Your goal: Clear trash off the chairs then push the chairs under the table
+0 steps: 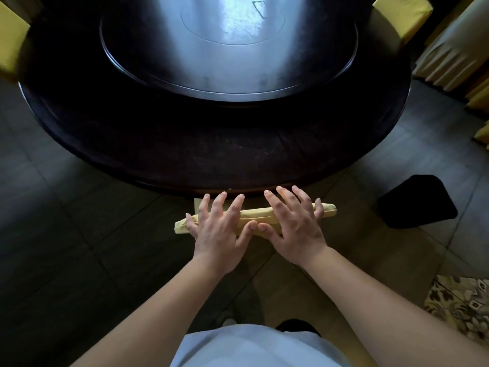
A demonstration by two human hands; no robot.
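The top of a yellow-covered chair back (254, 216) shows as a narrow strip just in front of the near edge of the round dark table (211, 154). My left hand (219, 231) and my right hand (293, 223) rest side by side on that chair back, palms down, fingers spread and lifted, thumbs nearly touching. The chair's seat is hidden under the table edge and my hands. No trash is visible on it.
A dark turntable (227, 49) sits on the table's middle. Yellow-covered chairs stand at the far left (10, 41) and far right (402, 14). A black bin (418, 202) stands on the tiled floor to my right, with a patterned rug (460, 300) nearer.
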